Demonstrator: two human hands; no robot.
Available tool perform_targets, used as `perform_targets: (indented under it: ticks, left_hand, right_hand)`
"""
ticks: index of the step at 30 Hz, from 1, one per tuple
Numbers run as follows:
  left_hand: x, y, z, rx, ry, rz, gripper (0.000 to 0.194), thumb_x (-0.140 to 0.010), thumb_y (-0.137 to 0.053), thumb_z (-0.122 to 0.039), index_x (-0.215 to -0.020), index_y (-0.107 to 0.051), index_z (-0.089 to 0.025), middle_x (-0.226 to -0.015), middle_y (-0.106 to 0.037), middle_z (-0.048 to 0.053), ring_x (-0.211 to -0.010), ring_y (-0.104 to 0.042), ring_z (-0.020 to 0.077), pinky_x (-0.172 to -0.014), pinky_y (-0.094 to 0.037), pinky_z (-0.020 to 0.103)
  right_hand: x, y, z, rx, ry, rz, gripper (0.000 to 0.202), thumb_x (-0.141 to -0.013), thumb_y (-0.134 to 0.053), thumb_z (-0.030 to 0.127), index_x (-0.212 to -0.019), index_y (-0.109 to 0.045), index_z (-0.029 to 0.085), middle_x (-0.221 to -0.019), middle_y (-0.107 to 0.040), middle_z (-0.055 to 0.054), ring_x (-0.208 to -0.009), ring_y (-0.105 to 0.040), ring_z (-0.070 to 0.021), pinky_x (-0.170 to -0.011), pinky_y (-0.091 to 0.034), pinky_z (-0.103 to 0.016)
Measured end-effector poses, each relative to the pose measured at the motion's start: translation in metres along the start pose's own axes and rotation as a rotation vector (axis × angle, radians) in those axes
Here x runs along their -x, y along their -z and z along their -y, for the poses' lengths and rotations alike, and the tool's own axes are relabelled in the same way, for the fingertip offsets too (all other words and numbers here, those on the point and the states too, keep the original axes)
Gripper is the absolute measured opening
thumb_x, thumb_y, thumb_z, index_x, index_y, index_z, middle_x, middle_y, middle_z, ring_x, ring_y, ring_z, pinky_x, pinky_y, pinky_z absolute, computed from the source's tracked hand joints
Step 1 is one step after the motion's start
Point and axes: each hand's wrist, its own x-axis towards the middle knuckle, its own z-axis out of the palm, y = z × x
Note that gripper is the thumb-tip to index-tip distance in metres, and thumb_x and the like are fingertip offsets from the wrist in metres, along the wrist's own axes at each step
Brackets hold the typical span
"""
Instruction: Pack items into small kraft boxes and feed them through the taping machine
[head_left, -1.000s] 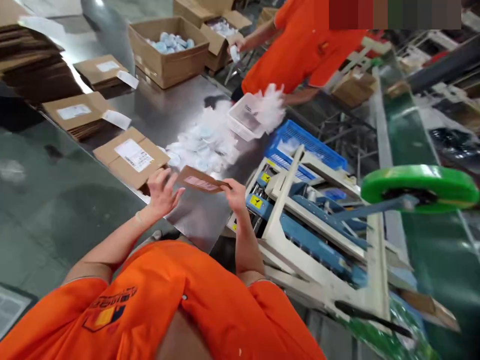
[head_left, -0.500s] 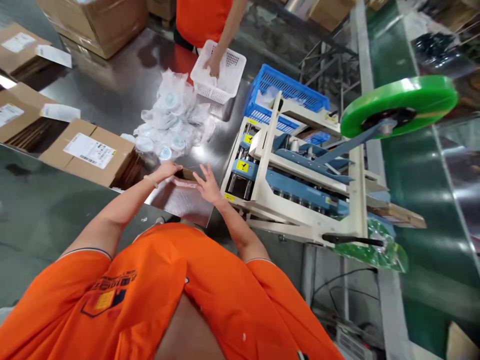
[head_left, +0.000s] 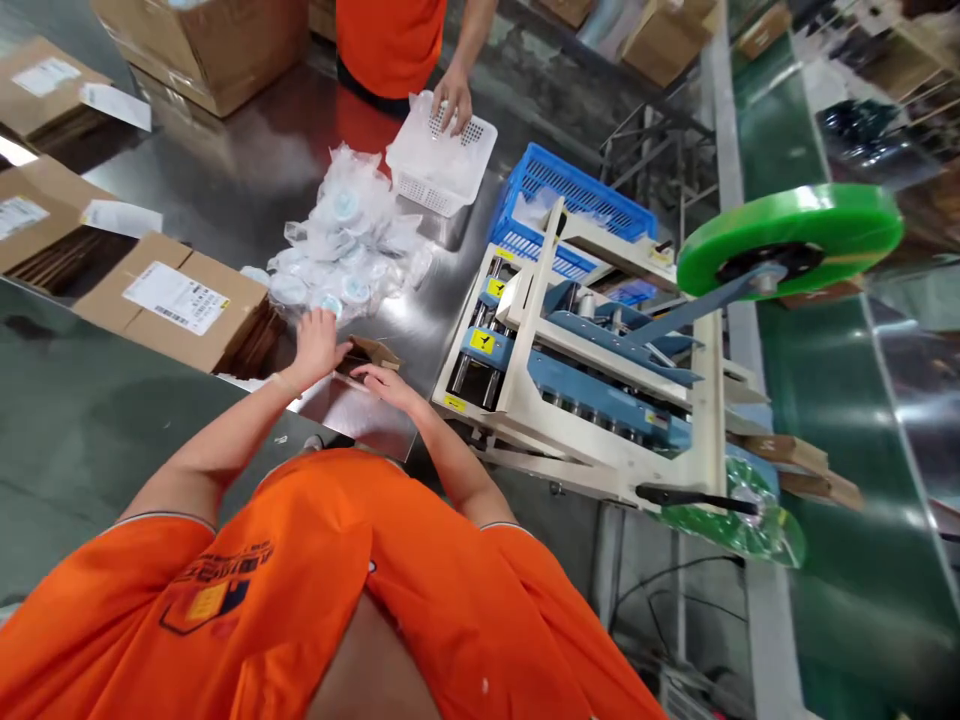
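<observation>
Though blurry, greenish floor point(head_left: 90, 410), metallic-looking table point(head_left: 259, 150).

Both hands point(head_left: 316, 345) low, forearms reaching forward

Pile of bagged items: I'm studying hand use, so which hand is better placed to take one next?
Left, I'd judge: the left hand has its fingers at the near edge of the bagged pile, while the right hand is beside the small carton, farther off.
</observation>
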Motion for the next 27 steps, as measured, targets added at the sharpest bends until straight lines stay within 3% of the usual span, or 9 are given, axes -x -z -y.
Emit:
perform_targets:
  ticks: [2,5,11,14,16,19,23,25,27]
  left_hand:
    - [0.027,-0.001,0.012,0.031,-0.004,0.082,0.054,-0.095,-0.077,-0.05,-0.132,-0.072,-0.012,-0.125,-0.072,0.021,-0.123,-0.066,0.0408,-0.112,-0.052,0.053]
    - [0.052,-0.01,0.021,0.086,-0.153,0.151,0.045,-0.101,-0.069,-0.049,-0.132,-0.073,-0.016,-0.126,-0.073,0.018,-0.122,-0.067,0.0359,-0.112,-0.053,0.05]
    - [0.02,-0.017,0.011,-0.027,-0.253,0.387,0.031,-0.108,-0.054,-0.035,-0.099,-0.077,-0.018,-0.112,-0.073,0.017,-0.115,-0.065,0.033,-0.11,-0.05,0.049]
    - [0.01,-0.02,0.005,-0.097,-0.069,0.218,0.032,-0.104,-0.068,-0.044,-0.112,-0.074,-0.013,-0.128,-0.068,0.023,-0.127,-0.059,0.0406,-0.111,-0.048,0.054]
    - [0.013,-0.024,0.003,-0.072,0.081,0.079,0.05,-0.1,-0.077,-0.052,-0.125,-0.068,-0.011,-0.137,-0.063,0.026,-0.131,-0.055,0.0432,-0.111,-0.047,0.054]
    - [0.018,-0.03,0.006,0.048,0.165,0.027,0.065,-0.097,-0.079,-0.063,-0.13,-0.062,-0.01,-0.138,-0.06,0.024,-0.131,-0.055,0.0415,-0.112,-0.046,0.053]
    - [0.021,-0.035,0.01,0.263,0.186,-0.032,0.08,-0.091,-0.086,-0.067,-0.139,-0.057,-0.01,-0.144,-0.059,0.025,-0.139,-0.054,0.0396,-0.12,-0.045,0.055]
    - [0.028,-0.036,0.013,0.379,0.279,-0.118,0.087,-0.094,-0.084,-0.065,-0.152,-0.049,-0.011,-0.147,-0.059,0.024,-0.143,-0.054,0.0368,-0.122,-0.044,0.054]
    - [0.041,-0.034,0.018,0.485,0.373,-0.096,0.089,-0.097,-0.08,-0.064,-0.161,-0.042,-0.014,-0.143,-0.063,0.022,-0.138,-0.06,0.0349,-0.118,-0.049,0.053]
  right_hand:
    - [0.005,0.001,0.001,-0.004,0.01,-0.007,0.027,-0.103,-0.07,0.04,-0.119,-0.08,0.02,-0.127,-0.081,-0.007,-0.12,-0.074,-0.0235,-0.11,-0.057,-0.037]
    - [0.005,-0.002,0.002,0.034,0.028,-0.011,0.021,-0.096,-0.077,0.038,-0.107,-0.078,0.02,-0.114,-0.081,-0.005,-0.109,-0.073,-0.0231,-0.104,-0.058,-0.036]
    - [-0.012,0.009,0.006,0.317,0.011,-0.031,0.017,-0.103,-0.073,0.035,-0.095,-0.079,0.021,-0.098,-0.08,-0.006,-0.1,-0.074,-0.0239,-0.098,-0.058,-0.034]
    - [-0.023,0.021,0.014,0.549,-0.041,-0.227,0.029,-0.102,-0.079,0.041,-0.121,-0.082,0.019,-0.123,-0.079,-0.016,-0.126,-0.071,-0.0346,-0.112,-0.055,-0.044]
    - [-0.027,0.02,0.019,0.622,-0.084,-0.314,0.069,-0.094,-0.089,0.051,-0.149,-0.07,0.015,-0.152,-0.067,-0.025,-0.149,-0.059,-0.0437,-0.123,-0.048,-0.054]
    - [-0.02,-0.001,0.018,0.684,-0.202,-0.201,0.116,-0.074,-0.104,0.056,-0.168,-0.053,0.011,-0.172,-0.047,-0.033,-0.16,-0.045,-0.0541,-0.127,-0.043,-0.067]
    - [-0.007,-0.025,0.003,0.665,-0.234,-0.242,0.098,-0.087,-0.096,0.046,-0.17,-0.053,0.017,-0.176,-0.044,-0.031,-0.16,-0.046,-0.0519,-0.13,-0.038,-0.071]
    - [-0.009,-0.026,-0.008,0.479,-0.234,-0.345,0.085,-0.097,-0.085,0.046,-0.17,-0.051,0.018,-0.17,-0.054,-0.028,-0.154,-0.056,-0.0448,-0.128,-0.044,-0.066]
    - [-0.016,-0.025,-0.017,0.219,-0.236,-0.426,0.077,-0.105,-0.072,0.048,-0.172,-0.046,0.018,-0.161,-0.065,-0.023,-0.143,-0.066,-0.0358,-0.12,-0.055,-0.056]
